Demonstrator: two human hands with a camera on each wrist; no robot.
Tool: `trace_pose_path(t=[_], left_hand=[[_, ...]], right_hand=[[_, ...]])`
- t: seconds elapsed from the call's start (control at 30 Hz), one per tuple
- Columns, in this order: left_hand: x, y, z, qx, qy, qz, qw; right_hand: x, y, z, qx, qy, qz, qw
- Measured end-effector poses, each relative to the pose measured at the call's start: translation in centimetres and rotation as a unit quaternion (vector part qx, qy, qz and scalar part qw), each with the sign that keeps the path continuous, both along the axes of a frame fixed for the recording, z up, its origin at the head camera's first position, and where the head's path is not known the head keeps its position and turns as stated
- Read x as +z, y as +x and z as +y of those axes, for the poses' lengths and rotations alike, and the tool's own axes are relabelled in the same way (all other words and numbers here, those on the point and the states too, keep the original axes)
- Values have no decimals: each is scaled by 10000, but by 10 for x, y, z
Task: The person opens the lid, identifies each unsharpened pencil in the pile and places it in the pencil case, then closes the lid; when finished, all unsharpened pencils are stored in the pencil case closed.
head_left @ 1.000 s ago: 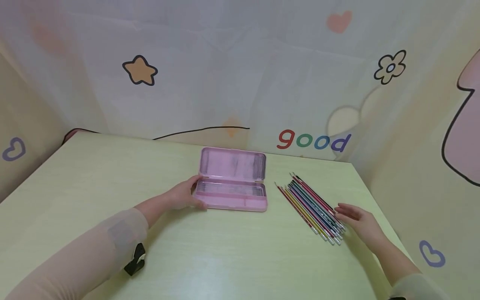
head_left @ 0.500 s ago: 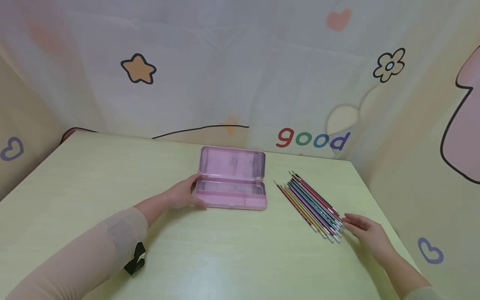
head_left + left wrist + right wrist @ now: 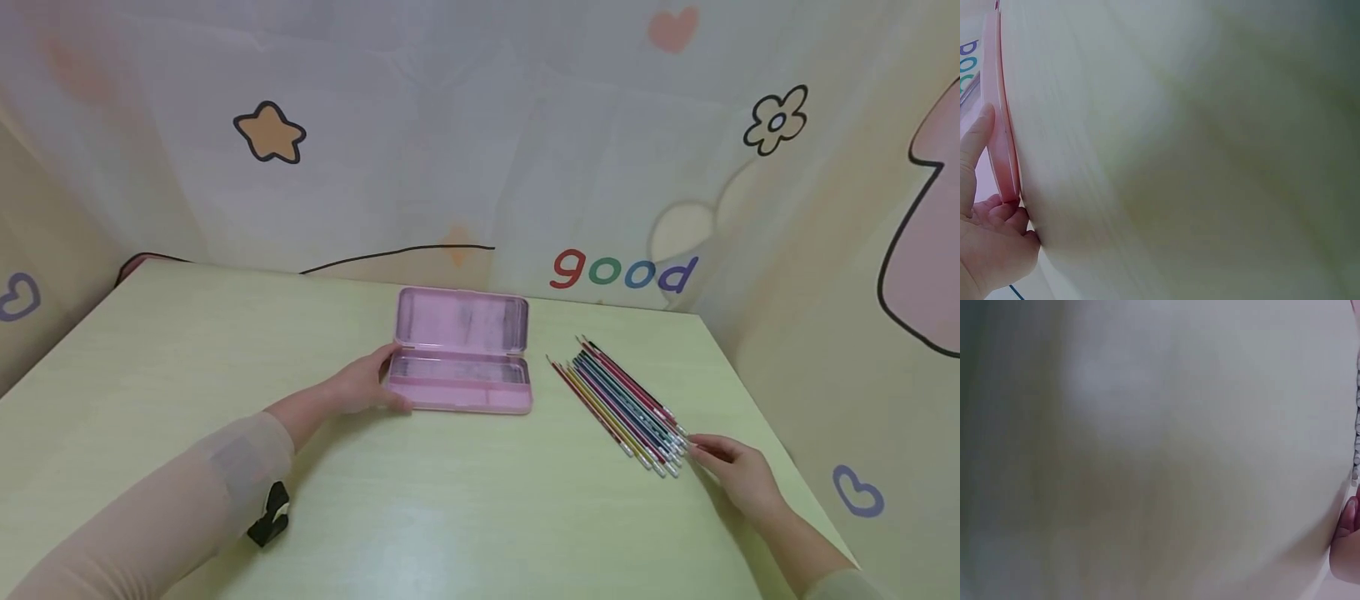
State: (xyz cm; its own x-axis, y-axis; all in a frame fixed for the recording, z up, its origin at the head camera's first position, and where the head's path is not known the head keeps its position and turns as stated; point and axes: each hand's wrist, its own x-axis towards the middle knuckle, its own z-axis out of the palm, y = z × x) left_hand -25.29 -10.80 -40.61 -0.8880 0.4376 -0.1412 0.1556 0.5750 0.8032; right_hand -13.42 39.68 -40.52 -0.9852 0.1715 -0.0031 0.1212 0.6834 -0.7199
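Note:
A pink pencil case [image 3: 450,398] lies on the table with its lid [image 3: 461,321] raised and its compartments bare. My left hand [image 3: 363,385] grips its left end, thumb along the front edge and fingers at the side. In the left wrist view, the thumb presses the case wall [image 3: 1005,156] while the other fingers curl by its corner. To the right, several pencils [image 3: 618,408] lie side by side on a slant, eraser ends towards me. My right hand [image 3: 738,475] pinches the eraser end of a pencil at the right side of the bunch, thumb and fingertips drawn together.
The pale table [image 3: 420,508] ends at a cloth backdrop [image 3: 420,167] behind and at both sides. A black strap piece [image 3: 272,515] hangs by the left sleeve [image 3: 172,500]. Pencil ends [image 3: 1357,437] show at the right wrist view's edge.
My right hand has moved a little down and right along the pencils to the eraser ends, and its fingers have closed together. The left hand stays on the case. The head view tilts slightly down.

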Motion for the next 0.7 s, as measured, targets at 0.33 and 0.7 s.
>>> trace_pose_path(t=[0.33,0.7], left_hand=[[8,4,0,-60,61,0,10000],[1,-1,0,-21,-145,-115,9998]], right_hand=[[-2,0,-7,-37,375,190,9991],[-12,-2,-10,-384,638,112,9972]])
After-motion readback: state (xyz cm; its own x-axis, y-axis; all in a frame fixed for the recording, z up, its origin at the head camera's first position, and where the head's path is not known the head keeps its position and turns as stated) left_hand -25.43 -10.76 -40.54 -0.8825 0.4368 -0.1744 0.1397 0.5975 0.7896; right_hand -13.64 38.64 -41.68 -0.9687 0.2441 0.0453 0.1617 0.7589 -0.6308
